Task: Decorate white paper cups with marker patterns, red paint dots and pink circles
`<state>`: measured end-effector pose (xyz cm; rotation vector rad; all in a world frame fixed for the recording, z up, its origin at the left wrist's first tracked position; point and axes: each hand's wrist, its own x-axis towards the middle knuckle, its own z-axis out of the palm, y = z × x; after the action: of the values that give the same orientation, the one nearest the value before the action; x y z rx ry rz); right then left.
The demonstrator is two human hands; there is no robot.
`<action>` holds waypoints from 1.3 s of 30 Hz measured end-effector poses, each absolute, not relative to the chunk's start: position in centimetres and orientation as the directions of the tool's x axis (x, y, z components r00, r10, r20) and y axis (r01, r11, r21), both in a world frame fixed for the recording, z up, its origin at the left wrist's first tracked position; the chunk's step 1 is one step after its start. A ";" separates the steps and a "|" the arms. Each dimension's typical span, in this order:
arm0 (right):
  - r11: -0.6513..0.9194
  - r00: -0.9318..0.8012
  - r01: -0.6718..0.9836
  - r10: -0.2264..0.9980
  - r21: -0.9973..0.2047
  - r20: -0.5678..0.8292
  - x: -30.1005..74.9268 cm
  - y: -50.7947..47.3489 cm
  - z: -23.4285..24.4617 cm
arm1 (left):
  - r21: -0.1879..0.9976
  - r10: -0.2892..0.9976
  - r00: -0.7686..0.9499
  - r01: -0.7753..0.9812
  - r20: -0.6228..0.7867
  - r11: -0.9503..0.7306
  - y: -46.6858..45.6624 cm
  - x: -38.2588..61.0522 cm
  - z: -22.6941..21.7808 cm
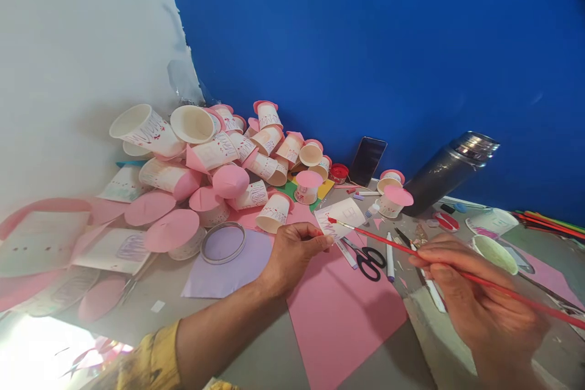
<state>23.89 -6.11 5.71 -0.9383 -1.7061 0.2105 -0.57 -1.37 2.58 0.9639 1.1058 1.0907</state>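
Note:
My left hand (297, 256) is closed, thumb and fingers pinching the rim of a white paper cup (351, 214) that lies tilted on its side. Purple zigzag marks and faint lettering run over the cup's wall. In my right hand (484, 298) is a thin red paintbrush (388, 240), held like a pen. Its red-coated tip is at the cup's side; whether it touches, I cannot tell. Beneath the cup lie black-handled scissors (369, 262) and a sheet of pink paper (342, 323). A white marker (390, 259) rests to the right of the scissors.
A large heap of decorated paper cups (210, 152) with pink paper discs fills the left. A roll of tape (223, 244) lies on purple paper (256, 262). Toward the blue wall stand a phone (367, 160) and a dark flask (448, 173). A greenish cup (494, 255) sits at right.

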 end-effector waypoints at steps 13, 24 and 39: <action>0.659 -0.062 0.509 0.669 -0.554 0.740 24.0 -5.9 5.8 | 0.962 0.976 0.079 -0.170 -0.204 0.215 -1.2 -0.6 2.5; 0.644 -0.036 0.511 0.678 -0.569 0.734 24.1 -5.9 5.6 | 0.966 0.976 0.090 -0.145 -0.200 0.212 -1.4 -0.6 2.6; 0.672 -0.047 0.481 0.661 -0.562 0.749 24.0 -6.0 5.9 | 0.921 0.957 0.140 -0.266 -0.254 0.284 -0.8 -0.6 1.6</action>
<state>24.00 -6.03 5.89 -0.9337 -1.6922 0.1868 -0.62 -0.78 1.56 0.8493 1.0445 1.0579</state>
